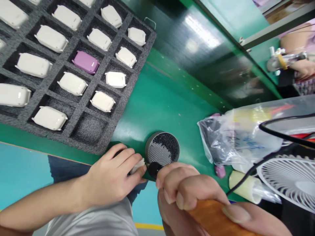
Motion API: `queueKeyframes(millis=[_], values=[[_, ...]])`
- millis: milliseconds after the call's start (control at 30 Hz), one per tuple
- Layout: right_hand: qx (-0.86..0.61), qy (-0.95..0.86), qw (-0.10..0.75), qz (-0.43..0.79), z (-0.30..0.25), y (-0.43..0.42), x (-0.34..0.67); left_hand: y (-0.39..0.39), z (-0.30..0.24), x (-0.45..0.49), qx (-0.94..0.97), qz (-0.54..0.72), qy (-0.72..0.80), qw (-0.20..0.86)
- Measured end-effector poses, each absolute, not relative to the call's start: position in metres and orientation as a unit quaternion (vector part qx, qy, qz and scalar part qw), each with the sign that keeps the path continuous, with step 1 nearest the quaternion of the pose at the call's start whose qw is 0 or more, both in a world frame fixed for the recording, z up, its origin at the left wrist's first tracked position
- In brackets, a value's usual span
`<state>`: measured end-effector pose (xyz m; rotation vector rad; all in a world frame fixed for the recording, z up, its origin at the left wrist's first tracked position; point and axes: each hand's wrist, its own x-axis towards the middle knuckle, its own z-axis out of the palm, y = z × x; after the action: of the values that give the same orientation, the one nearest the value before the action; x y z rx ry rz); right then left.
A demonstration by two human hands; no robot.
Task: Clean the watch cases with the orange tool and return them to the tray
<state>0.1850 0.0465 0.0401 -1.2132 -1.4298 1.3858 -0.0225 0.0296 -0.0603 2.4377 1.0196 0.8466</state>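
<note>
My left hand (115,172) is closed around a small white plastic casing (137,166), mostly covered by the fingers, at the near edge of the green bench. My right hand (194,193) grips a screwdriver with an orange-brown handle (216,218) and a black front part (154,169). Its thin metal tip points at the casing; whether they touch I cannot tell. Just beyond both hands stands a round grey dish (162,148) with a dimpled surface and many tiny dark pieces, too small to name surely.
A black foam tray (115,126) at the left holds several white casings (50,118) and one purple casing (86,62). At the right are a clear plastic bag (236,131), a white fan (292,183), a black cable (256,164) and a tape roll (244,186). Another person's hand (305,68) shows upper right.
</note>
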Motion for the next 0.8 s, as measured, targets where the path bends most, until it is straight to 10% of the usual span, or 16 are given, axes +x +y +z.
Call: queueKeyframes(millis=[800], values=[[-0.458,-0.568,0.380,0.569,0.022,0.032,0.193,0.030,-0.062,-0.021,0.860,0.302,0.362,0.193]])
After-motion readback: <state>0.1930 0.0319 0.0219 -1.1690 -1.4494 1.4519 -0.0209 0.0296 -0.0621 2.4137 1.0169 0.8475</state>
